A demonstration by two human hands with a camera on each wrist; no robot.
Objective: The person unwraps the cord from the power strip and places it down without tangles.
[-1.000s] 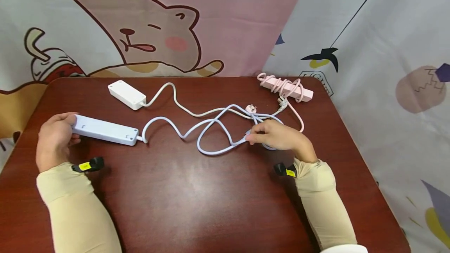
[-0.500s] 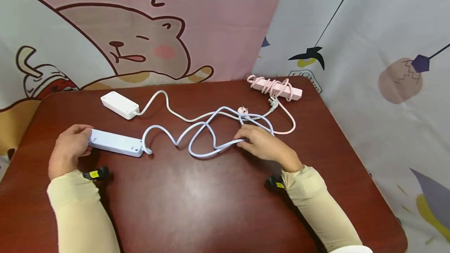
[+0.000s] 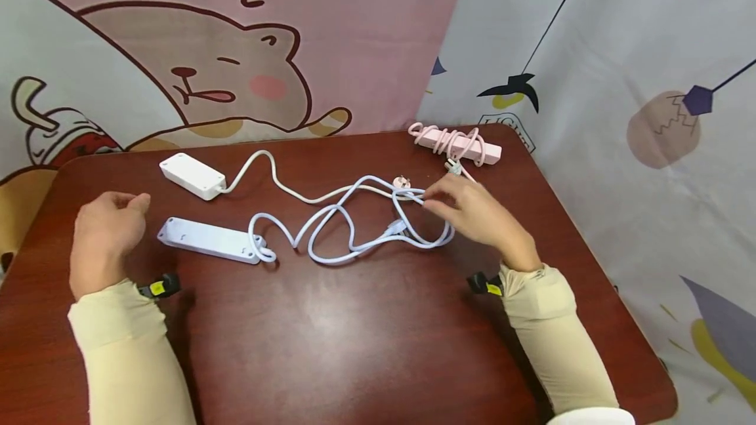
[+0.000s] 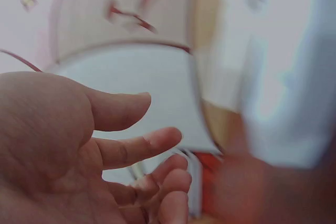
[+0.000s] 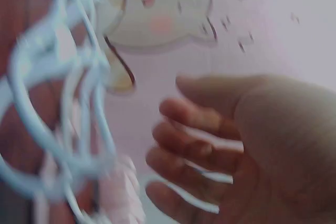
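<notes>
Head view — blue power strip (image 3: 209, 240) between left hand (image 3: 108, 238) and right hand (image 3: 477, 214), nearer left — both loosely spread.

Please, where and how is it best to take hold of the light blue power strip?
Probably pinch the light blue power strip across its left end, from the left; this narrow end is free and near the left hand, while the cord loops over the right end.

One table (image 3: 331, 359) bears three power strips (image 3: 191, 176) (image 3: 209, 239) (image 3: 489, 153) (one white, one blue, one pink), three cords (image 3: 313, 202) (image 3: 331, 262) (image 3: 440, 141) and three plugs (image 3: 453, 166) (image 3: 394, 227) (image 3: 401, 182). Over the table are two hands (image 3: 107, 235) (image 3: 483, 214) and two black wrist cameras (image 3: 170, 283) (image 3: 476, 283).
</notes>
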